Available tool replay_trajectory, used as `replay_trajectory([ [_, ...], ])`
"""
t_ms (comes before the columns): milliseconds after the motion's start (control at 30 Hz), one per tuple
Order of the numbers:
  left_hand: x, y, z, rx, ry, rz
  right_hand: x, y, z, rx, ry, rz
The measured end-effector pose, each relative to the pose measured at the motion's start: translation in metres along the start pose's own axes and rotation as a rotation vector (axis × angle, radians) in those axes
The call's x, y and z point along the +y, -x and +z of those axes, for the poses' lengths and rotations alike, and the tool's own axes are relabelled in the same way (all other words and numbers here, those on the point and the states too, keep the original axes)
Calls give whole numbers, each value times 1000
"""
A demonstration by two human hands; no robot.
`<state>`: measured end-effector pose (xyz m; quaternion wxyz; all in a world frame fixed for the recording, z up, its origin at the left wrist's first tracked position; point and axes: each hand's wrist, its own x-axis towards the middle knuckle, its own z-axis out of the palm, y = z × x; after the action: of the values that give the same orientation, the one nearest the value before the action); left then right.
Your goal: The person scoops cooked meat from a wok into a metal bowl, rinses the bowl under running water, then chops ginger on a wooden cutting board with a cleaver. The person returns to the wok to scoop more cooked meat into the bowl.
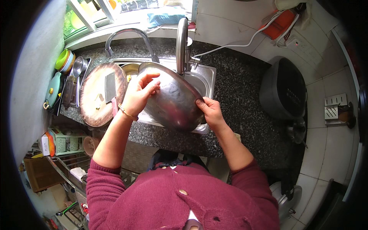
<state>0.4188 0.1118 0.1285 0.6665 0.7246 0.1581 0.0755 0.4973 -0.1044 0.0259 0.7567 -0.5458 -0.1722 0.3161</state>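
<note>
A large stainless steel basin (pixel 175 97) is tilted over the double sink (pixel 211 77), its rounded outer side towards me. My right hand (pixel 211 110) grips its rim at the right, thumb on the near side. My left hand (pixel 145 89) is at the basin's upper left with fingers curled and apart; whether it touches the metal I cannot tell. Left of the sink lies a round wooden chopping board (pixel 93 86), bearing a cleaver (pixel 110 86) with a reddish handle and some pale scraps. Behind the basin, part of a yellowish metal bowl (pixel 130 69) shows. The basin's inside is hidden.
Two curved faucets (pixel 180 46) (pixel 129 30) rise behind the sink. Stacked bowls (pixel 64 60), a teal lidded pot (pixel 53 89) and a dish rack stand at the far left. A black appliance (pixel 283 89) is on the granite counter (pixel 235 86) at the right, near a white cable (pixel 241 45).
</note>
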Motion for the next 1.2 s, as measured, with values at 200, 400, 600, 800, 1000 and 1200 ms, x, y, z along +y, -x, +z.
replay_trajectory([
  [200,-5,26,-12,26,61,51,-9,8,11,-40,-81,88],
  [400,-5,64,-22,22,179,101,-55,42,16,-266,370,89],
  [600,-49,94,-26,42,176,53,-83,105,-10,-320,1205,-411],
  [800,-86,98,-14,83,275,-120,-19,134,-76,-76,1584,-456],
  [1000,-94,92,4,-16,269,-192,38,152,-100,72,1697,-378],
  [1200,-110,100,-1,28,258,-211,62,202,-106,637,1357,-447],
])
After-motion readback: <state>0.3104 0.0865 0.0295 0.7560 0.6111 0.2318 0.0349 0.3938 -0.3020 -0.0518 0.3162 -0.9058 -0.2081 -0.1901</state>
